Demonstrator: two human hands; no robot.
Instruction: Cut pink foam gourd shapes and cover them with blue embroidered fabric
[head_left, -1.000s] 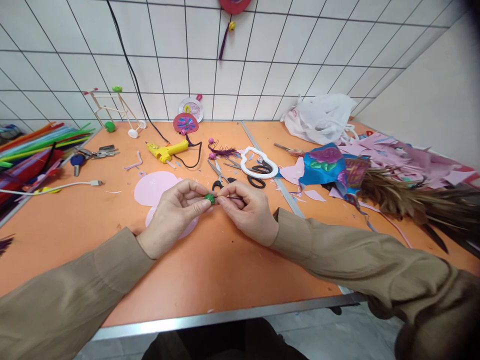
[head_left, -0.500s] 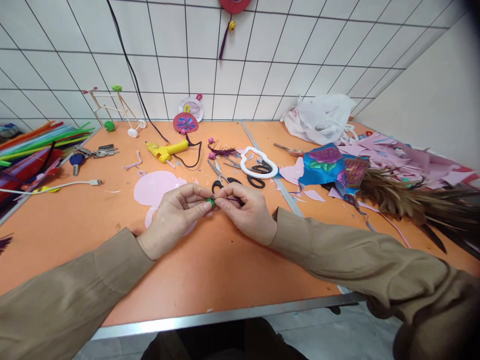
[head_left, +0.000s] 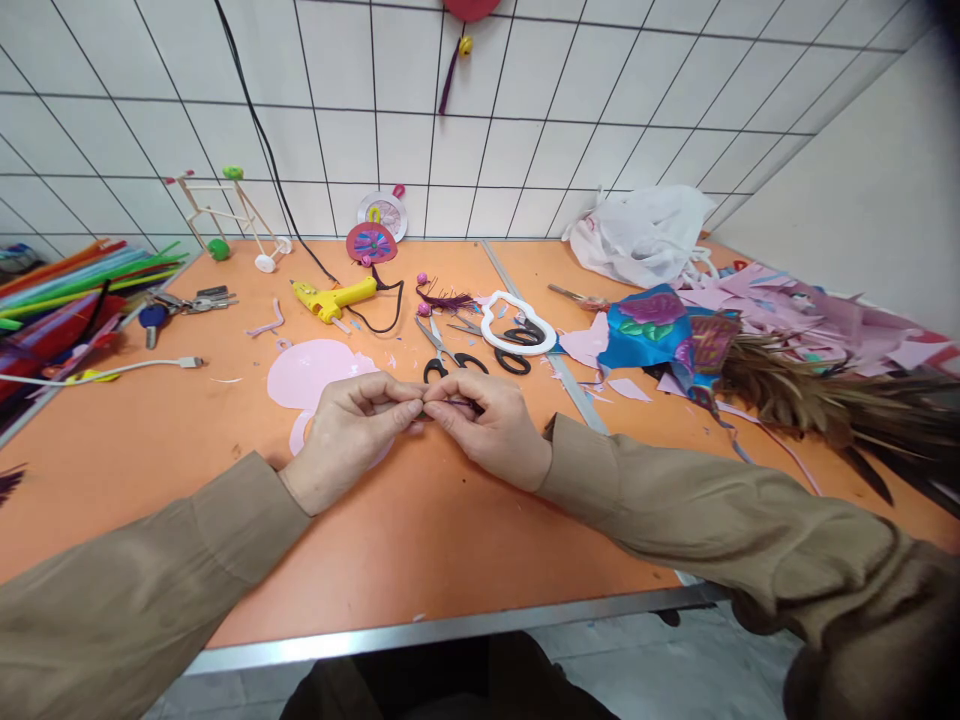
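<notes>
My left hand (head_left: 352,430) and my right hand (head_left: 487,425) meet fingertip to fingertip over the table. Between the left thumb and forefinger is a small green bell (head_left: 423,414), now almost wholly covered by the fingers. Thin purple thread (head_left: 459,403) runs through the pinched fingers of the right hand. Beneath and behind the left hand lies a pink paper cut-out (head_left: 311,373) of rounded shapes. Just beyond the fingertips, scissors with black handles (head_left: 442,355) rest with their blades apart.
A yellow glue gun (head_left: 334,297) with a black cord lies behind the left hand. Further right are a white cloud-shaped frame (head_left: 517,325), a second pair of scissors (head_left: 514,362), a blue decorated piece (head_left: 645,330) with brown feathers, and pink scraps (head_left: 795,315). Keys (head_left: 154,318) lie left.
The fingertips have closed together over the green bell, which showed plainly before and is now mostly hidden. Both hands otherwise keep nearly the same place.
</notes>
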